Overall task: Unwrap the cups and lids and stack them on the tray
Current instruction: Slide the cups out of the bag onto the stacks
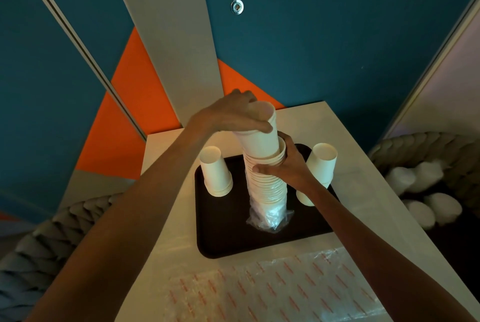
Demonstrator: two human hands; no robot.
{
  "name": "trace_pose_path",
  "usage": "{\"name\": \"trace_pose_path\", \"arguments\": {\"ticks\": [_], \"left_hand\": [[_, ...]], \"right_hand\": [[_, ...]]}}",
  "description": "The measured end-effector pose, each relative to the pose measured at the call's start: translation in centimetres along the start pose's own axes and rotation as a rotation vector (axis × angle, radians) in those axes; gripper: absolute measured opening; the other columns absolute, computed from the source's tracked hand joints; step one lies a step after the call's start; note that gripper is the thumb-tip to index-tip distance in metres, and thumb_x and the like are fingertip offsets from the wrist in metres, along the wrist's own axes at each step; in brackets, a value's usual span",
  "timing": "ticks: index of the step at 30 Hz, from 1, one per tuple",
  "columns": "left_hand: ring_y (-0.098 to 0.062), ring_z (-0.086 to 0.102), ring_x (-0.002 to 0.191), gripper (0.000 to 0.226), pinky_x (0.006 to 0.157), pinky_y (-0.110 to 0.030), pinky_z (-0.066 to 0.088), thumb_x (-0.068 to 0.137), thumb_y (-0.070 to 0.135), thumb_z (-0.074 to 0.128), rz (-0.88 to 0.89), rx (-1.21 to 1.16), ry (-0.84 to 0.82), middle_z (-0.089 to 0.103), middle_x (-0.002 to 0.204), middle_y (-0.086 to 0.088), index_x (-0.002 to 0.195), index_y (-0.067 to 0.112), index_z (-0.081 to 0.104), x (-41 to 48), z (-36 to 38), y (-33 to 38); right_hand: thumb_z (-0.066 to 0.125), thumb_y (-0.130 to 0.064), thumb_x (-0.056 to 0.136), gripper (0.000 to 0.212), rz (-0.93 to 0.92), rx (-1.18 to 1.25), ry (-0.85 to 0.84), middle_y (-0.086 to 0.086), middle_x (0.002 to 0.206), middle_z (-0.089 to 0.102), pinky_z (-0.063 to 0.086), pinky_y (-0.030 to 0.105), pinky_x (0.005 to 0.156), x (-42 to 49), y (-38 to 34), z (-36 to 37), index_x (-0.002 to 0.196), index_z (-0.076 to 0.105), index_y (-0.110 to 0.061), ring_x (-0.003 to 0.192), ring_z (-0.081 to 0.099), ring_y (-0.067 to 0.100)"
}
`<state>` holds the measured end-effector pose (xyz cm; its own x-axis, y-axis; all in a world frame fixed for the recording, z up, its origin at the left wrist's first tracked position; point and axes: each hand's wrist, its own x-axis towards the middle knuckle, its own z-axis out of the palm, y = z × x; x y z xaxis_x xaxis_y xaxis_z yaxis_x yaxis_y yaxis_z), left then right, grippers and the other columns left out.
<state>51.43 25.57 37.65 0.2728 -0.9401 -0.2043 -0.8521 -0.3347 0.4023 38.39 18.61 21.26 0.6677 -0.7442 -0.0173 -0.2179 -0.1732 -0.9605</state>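
Laminate tabletop (324, 124), pale, set against a teal-and-orange wall (337, 36), carries a black tray (228, 231). On it a tall cup stack (267, 189) stands upright, long axis vertical, bases up, its foot in crumpled plastic wrap (270, 220). The left hand (231, 114) grips the top cups (259, 140); the right hand (288, 166) clamps the stack's middle.

three cup stacks (267, 181), one black tray (226, 233)
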Motion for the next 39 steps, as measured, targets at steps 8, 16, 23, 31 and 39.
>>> {"name": "trace_pose_path", "arguments": {"ticks": [8, 16, 23, 31, 39], "left_hand": [[-0.017, 0.048, 0.108, 0.072, 0.086, -0.028, 0.041, 0.079, 0.039, 0.072, -0.140, -0.224, -0.025, 0.046, 0.119, 0.004, 0.138, 0.020, 0.034, -1.9, -0.9, -6.5], [-0.014, 0.044, 0.113, 0.084, 0.096, -0.028, 0.040, 0.070, 0.046, 0.078, -0.224, -0.216, -0.251, 0.045, 0.125, 0.004, 0.138, 0.019, 0.035, -3.2, 1.5, -10.3], [-0.017, 0.047, 0.120, 0.115, 0.097, -0.033, 0.045, 0.039, 0.055, 0.075, -0.179, -0.540, -0.109, 0.049, 0.131, 0.002, 0.140, 0.019, 0.033, -2.0, 3.1, -13.2], [-0.014, 0.051, 0.116, 0.099, 0.087, -0.030, 0.052, 0.051, 0.021, 0.093, -0.245, -0.866, 0.493, 0.053, 0.123, 0.004, 0.132, 0.014, 0.036, 2.2, 9.1, -17.7], [-0.025, 0.041, 0.128, 0.102, 0.099, -0.040, 0.042, 0.060, 0.014, 0.089, -0.412, -0.788, 0.454, 0.042, 0.137, -0.007, 0.138, 0.009, 0.023, 3.6, 16.0, -18.8]], "right_hand": [[0.089, -0.013, 0.058, 0.101, -0.004, 0.014, -0.019, -0.009, 0.126, 0.047, 0.042, 0.027, 0.094, 0.4, 0.3, -0.2, 0.140, 0.030, -0.021, 0.117, 0.046, 0.010], [0.090, -0.014, 0.057, 0.098, -0.019, 0.019, -0.034, -0.004, 0.131, 0.047, 0.045, 0.036, 0.100, 0.9, 0.7, 0.0, 0.136, 0.033, -0.024, 0.120, 0.048, 0.015], [0.088, -0.010, 0.060, 0.091, -0.040, 0.008, 0.007, -0.018, 0.118, 0.046, 0.042, 0.022, 0.092, 0.9, 0.7, 0.0, 0.125, 0.030, -0.036, 0.112, 0.047, 0.005], [0.088, -0.015, 0.060, 0.093, -0.033, -0.032, 0.016, -0.021, 0.118, 0.045, 0.042, 0.027, 0.097, 1.4, 1.4, 0.3, 0.129, 0.030, -0.033, 0.113, 0.046, 0.005], [0.086, -0.044, 0.044, 0.105, 0.053, -0.030, -0.005, -0.008, 0.123, 0.057, 0.047, 0.041, 0.099, 1.5, 1.9, -0.4, 0.136, 0.043, -0.020, 0.116, 0.053, 0.011]]}}
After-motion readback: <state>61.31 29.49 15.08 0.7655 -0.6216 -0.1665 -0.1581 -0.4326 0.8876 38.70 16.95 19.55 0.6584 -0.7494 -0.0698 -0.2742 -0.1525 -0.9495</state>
